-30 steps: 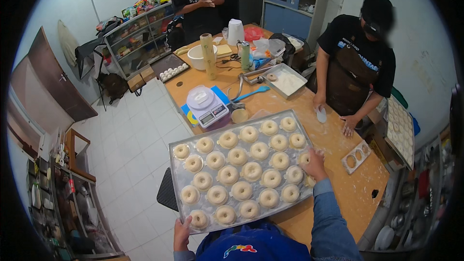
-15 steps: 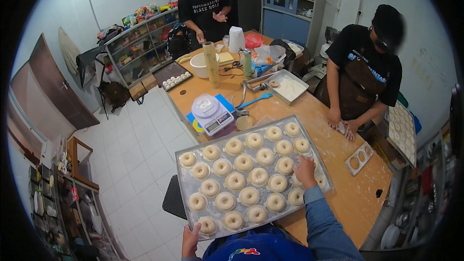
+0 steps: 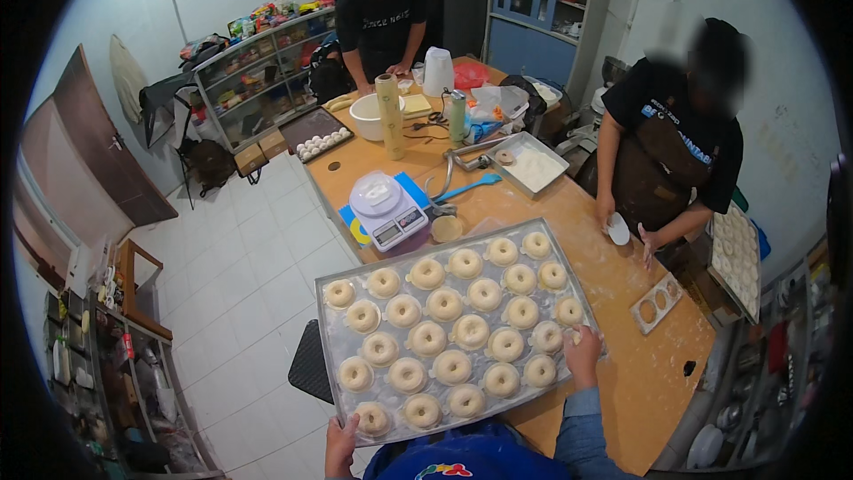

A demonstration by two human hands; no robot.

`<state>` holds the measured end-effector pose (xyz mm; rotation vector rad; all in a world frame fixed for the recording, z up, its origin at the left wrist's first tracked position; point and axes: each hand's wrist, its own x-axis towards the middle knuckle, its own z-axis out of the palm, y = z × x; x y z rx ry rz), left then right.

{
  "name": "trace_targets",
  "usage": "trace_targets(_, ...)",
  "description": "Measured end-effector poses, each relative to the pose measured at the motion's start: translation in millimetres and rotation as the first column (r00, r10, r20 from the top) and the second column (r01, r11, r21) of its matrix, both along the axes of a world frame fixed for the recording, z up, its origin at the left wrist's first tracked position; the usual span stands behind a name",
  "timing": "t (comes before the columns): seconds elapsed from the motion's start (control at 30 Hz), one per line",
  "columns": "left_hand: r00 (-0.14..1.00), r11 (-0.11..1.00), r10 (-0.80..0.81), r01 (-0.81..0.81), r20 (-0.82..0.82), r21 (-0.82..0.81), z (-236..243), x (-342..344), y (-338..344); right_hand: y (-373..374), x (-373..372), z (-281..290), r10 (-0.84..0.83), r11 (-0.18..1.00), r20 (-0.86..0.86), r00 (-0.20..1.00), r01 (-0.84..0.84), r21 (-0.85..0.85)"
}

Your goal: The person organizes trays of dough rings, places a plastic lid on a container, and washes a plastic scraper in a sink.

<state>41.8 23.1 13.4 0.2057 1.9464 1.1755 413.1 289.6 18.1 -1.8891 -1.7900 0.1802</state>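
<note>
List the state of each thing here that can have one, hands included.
Large metal tray, loaded, partly beyond the table's edge.
Dough rings, laid in rows.
Left hand, closed on the tray's near left corner.
Right hand, at the tray's right side; grip unclear.
Scale, upright.
Patterned roll, standing on end.
Shallow pan, holding white powder.
Dark tray, partly covered with white balls.
Blue utensil, lying flat.
Holed white strip, flat.

The right hand is partly hiding a dough piece; blur is covering a co-worker's head.
</note>
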Motion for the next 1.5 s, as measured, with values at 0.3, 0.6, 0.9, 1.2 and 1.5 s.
trace_targets(0.3, 0.999, 1.0, 0.029, -0.029, -0.016, 0.0, -2.1, 9.7, 12.1, 9.4, 28.4, -0.6, -0.011, 1.0, -0.07, 0.997, 0.011, 0.003)
trace_targets(0.6, 0.999, 0.998, 0.052, -0.052, 0.009, 0.026, -9.2, 13.2, 10.7, 63.8, 31.4, 2.3, 0.009, 1.0, 0.058, 0.998, -0.007, -0.029)
trace_targets(0.9, 0.998, 0.995, 0.063, -0.064, -0.013, -0.075, -6.1, 11.6, 15.3, 110.5, 1.3, 12.3, 0.121, 0.988, 0.058, 0.991, -0.115, -0.106)
trace_targets(1.2, 0.992, 0.994, 0.106, -0.107, -0.064, -0.019, -17.8, 9.5, 22.9, 137.1, -17.7, 2.2, 0.248, 0.968, 0.102, 0.963, -0.25, 0.009)
trace_targets(1.5, 0.987, 0.986, 0.163, -0.164, -0.008, -0.011, -8.7, 18.4, 33.0, 146.5, -48.2, 8.2, 0.399, 0.913, 0.074, 0.914, -0.403, 0.06)
